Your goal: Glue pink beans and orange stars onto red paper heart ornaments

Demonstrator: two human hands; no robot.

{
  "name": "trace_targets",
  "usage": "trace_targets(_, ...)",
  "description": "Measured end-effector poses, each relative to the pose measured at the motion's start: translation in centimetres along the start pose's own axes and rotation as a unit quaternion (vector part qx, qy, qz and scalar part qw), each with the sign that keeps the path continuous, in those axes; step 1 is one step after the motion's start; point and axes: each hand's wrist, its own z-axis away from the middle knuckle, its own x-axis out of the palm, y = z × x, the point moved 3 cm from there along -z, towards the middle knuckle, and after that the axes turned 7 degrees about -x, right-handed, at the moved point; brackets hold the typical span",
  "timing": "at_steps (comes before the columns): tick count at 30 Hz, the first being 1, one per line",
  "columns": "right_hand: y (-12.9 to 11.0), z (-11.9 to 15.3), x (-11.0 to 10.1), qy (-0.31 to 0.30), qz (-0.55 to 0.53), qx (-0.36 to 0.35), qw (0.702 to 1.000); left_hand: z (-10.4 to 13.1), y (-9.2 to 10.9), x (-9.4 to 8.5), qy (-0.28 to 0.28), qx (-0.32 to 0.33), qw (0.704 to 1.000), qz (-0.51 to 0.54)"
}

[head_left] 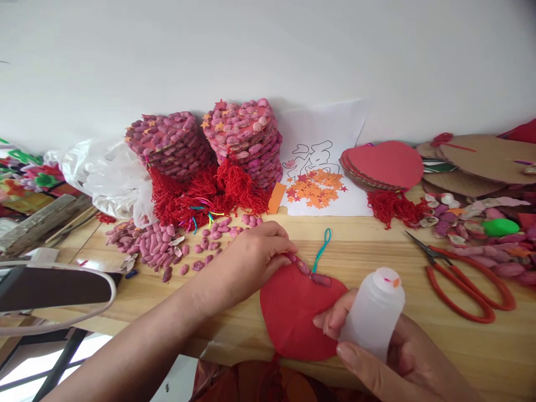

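A red card disc [301, 312] lies at the table's front edge. A turquoise cord loop [322, 248] sticks out from its far edge, with pink-dyed peanuts [320, 280] along the rim beside it. My left hand [262, 251] is closed at the disc's upper left rim, its fingertips pinching a pink peanut [290, 257] that is partly hidden. In my right hand [377, 357] is a whitish plastic bottle [374, 312], wide end up; its lower end is hidden by the fingers. Some of those fingers also touch the disc's right side.
Loose pink peanuts [154, 245] lie left. Behind stand two stacks of peanut-covered discs [245, 134] with red tassels [238, 184]. Orange stars [314, 190] lie on white paper [355, 206]. Orange-handled scissors [464, 285], tasselled red discs [389, 162] and cardboard [481, 159] are right.
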Motion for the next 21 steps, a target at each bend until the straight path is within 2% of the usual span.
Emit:
trace_targets(13,-0.1,0.0,-0.1,0.014,0.015,-0.011,1.000,-0.1,-0.2,1.2,-0.001,0.000,1.000,-0.017)
trace_targets(21,-0.6,-0.1,-0.1,0.012,0.016,-0.022,1.000,-0.4,-0.3,1.4,-0.023,-0.023,0.999,-0.013)
